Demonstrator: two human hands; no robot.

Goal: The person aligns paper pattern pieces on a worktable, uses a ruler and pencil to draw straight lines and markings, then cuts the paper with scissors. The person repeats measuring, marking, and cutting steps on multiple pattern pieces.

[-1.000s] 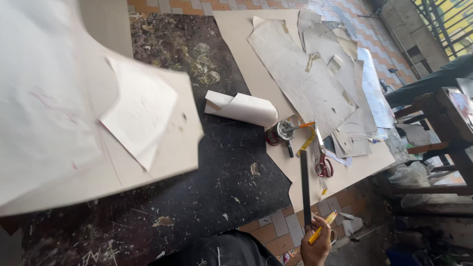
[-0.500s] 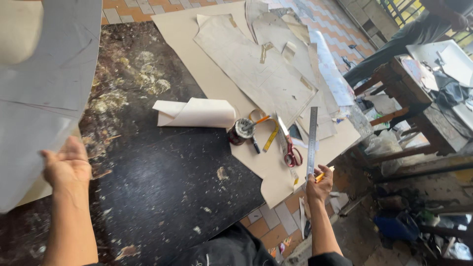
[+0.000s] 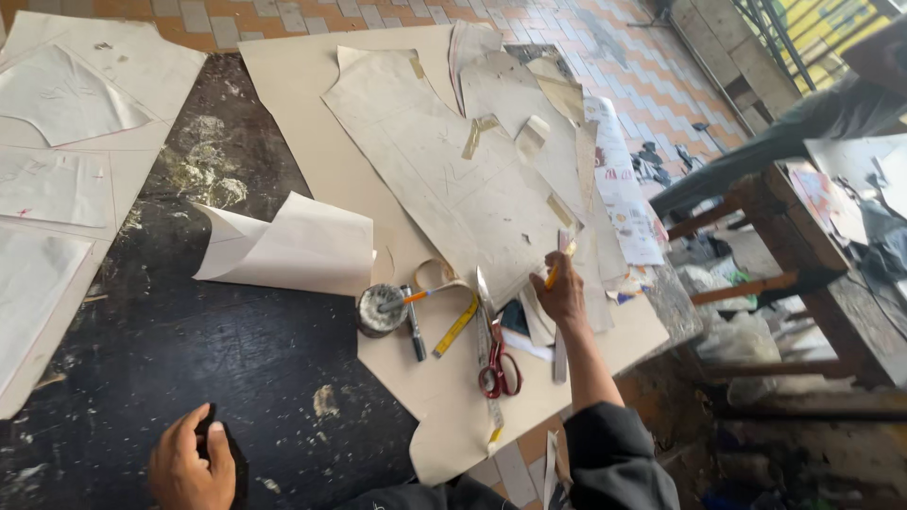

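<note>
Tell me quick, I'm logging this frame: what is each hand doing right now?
Left hand: loosely curled, empty, resting on the dark table.
Right hand: closed on a yellow pencil, beside a metal ruler on the paper patterns.

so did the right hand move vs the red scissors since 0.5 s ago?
Yes. The right hand with its ruler went from the table's near edge, below the red scissors, to above them on the paper patterns.

Right hand (image 3: 563, 291) extended forward on dark-sleeved arm, fingers closed in grip. Left hand (image 3: 189, 465) kept low, near body, fingers curled downward.
</note>
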